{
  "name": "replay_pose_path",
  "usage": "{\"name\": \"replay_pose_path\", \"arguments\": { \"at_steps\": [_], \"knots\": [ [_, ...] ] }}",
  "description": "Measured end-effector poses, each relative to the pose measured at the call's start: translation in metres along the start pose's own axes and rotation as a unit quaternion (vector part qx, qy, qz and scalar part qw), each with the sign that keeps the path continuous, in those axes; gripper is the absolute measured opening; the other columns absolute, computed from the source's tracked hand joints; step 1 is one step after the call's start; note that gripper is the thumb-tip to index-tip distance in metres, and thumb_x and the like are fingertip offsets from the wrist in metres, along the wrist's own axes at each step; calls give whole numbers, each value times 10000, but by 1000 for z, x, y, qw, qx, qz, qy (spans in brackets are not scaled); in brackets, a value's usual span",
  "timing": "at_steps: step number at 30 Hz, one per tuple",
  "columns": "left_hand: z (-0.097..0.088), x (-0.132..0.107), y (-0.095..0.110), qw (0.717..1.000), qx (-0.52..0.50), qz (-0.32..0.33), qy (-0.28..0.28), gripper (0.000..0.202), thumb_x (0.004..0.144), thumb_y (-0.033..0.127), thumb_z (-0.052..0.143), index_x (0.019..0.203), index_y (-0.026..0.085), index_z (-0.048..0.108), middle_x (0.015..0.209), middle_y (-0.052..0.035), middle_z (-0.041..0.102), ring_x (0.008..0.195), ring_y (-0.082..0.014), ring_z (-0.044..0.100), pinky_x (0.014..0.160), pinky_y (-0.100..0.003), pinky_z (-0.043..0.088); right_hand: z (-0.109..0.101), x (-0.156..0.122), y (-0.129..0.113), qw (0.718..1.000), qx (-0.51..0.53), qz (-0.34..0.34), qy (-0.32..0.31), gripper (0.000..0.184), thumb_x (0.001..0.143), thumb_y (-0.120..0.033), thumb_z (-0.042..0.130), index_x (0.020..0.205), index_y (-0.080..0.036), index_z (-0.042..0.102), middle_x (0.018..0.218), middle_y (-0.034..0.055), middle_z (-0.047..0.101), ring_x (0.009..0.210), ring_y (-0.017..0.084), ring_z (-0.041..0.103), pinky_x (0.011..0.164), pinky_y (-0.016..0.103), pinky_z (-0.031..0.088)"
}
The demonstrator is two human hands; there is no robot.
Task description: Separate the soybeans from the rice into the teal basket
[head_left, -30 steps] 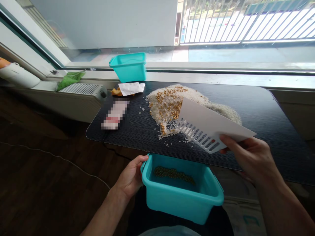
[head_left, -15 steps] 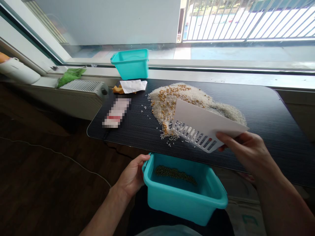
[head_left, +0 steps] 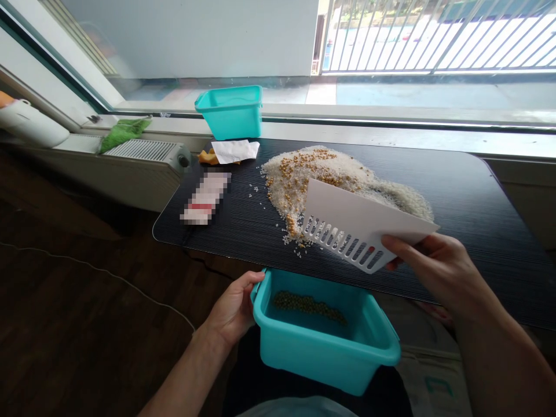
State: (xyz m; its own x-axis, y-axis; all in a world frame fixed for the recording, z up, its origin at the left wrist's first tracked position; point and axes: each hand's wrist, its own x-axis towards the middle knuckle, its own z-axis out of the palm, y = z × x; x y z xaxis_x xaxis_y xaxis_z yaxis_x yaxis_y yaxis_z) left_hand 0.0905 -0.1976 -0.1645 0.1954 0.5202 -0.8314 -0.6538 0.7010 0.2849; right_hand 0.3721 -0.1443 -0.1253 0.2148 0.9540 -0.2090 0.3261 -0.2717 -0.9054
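My right hand (head_left: 438, 272) grips the near edge of a white slotted plastic sieve scoop (head_left: 356, 226), tilted with its far end against a heap of white rice mixed with yellow beans (head_left: 321, 174) on the dark table (head_left: 478, 197). Loose grains lie under the scoop's slots. My left hand (head_left: 232, 310) is closed on the left rim handle of a teal tub (head_left: 321, 341) held below the table's front edge. A small strip of green beans (head_left: 309, 304) lies on the tub's floor.
A second teal tub (head_left: 230, 111) stands on the window sill at the back. A white paper (head_left: 234, 150), an orange scrap and a blurred packet (head_left: 205, 198) lie on the table's left. A radiator (head_left: 139, 152) with a green cloth (head_left: 124, 131) is further left.
The scoop has slid a little to the left along the heap's near edge. The left hand and the tub have hardly moved.
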Motion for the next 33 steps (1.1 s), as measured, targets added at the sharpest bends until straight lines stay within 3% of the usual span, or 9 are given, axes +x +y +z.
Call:
{"name": "replay_pose_path", "arguments": {
  "at_steps": [6, 19, 25, 30, 33],
  "knots": [
    [-1, 0, 1, 1000, 1, -2, 6, 215, 815, 105, 494, 648, 104, 629, 536, -36, 665, 479, -107, 602, 557, -212, 510, 0, -5, -12, 999, 22, 6, -45, 331, 475, -497, 794, 583, -195, 714, 566, 20, 695, 471, 144, 570, 441, 268, 487],
    [-5, 3, 0, 1000, 4, 1, 3, 161, 797, 106, 516, 689, 93, 636, 580, -40, 680, 510, -114, 614, 598, -231, 517, -6, -14, -15, 998, 8, 14, -62, 362, 463, -512, 801, 581, -178, 729, 539, 45, 692, 485, 156, 584, 447, 258, 486],
    [-2, 1, 1, 1000, 1, -3, -1, 204, 809, 104, 501, 661, 97, 640, 553, -43, 676, 495, -118, 615, 581, -227, 522, -1, -11, -20, 1000, -4, -7, -30, 344, 463, -510, 794, 526, -183, 706, 522, 39, 684, 472, 155, 575, 440, 263, 480],
    [0, 0, 1, 1000, -4, -4, 5, 215, 809, 90, 492, 647, 96, 634, 550, -45, 676, 481, -112, 613, 556, -214, 519, 5, -13, -25, 998, -3, -3, -65, 368, 473, -518, 789, 606, -180, 728, 572, 47, 707, 494, 162, 587, 457, 273, 497],
    [-2, 1, 2, 1000, -5, -6, 3, 200, 798, 83, 505, 645, 103, 632, 553, -42, 675, 487, -115, 616, 548, -215, 519, 4, -16, -27, 998, -7, -6, -64, 383, 453, -540, 787, 558, -180, 709, 554, 47, 698, 490, 168, 589, 455, 281, 500]
  ]
}}
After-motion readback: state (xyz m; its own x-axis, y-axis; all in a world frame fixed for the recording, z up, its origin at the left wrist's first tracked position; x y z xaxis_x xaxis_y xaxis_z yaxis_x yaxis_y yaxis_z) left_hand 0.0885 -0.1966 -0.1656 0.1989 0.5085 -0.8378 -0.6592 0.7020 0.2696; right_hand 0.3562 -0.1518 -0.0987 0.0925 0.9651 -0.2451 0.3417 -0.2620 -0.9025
